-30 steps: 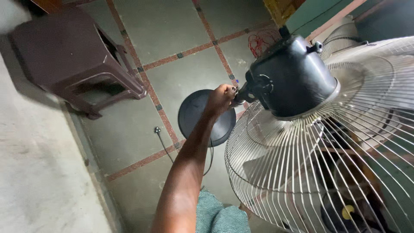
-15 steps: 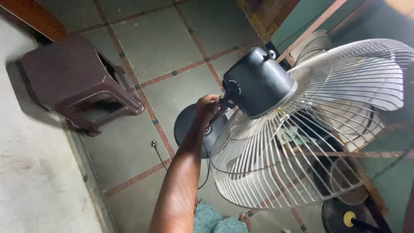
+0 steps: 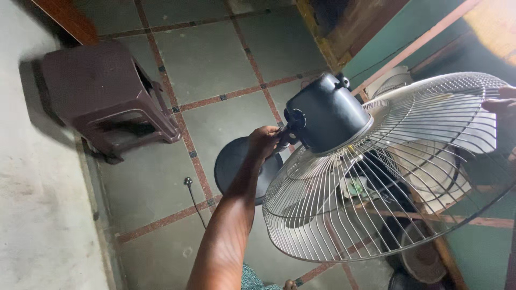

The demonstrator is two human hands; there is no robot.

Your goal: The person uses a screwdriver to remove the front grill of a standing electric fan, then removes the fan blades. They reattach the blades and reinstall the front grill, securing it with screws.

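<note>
One pedestal fan fills the right half of the frame: a single black motor housing [image 3: 328, 115] at centre, and one round wire guard [image 3: 387, 177] spreading from it to the right edge, with pale blades [image 3: 457, 131] visible through the wires. The left hand [image 3: 264, 142] comes up from the bottom centre and is clenched around the fan's neck [image 3: 284, 138] just below and left of the housing. The right hand [image 3: 502, 104] shows only partly at the far right edge, touching the guard's rim; whether it grips or merely rests there cannot be told. Directly beneath the neck sits one round black base [image 3: 236, 164] on the tiled floor [image 3: 215, 64]. One thin cable with a plug [image 3: 188, 182] lies just left of the base. One dark brown plastic stool [image 3: 102, 96] stands in the upper left, against the grey wall [image 3: 37, 215], well apart from the fan. Bare tiles lie open between stool and base and across the upper centre.
</note>
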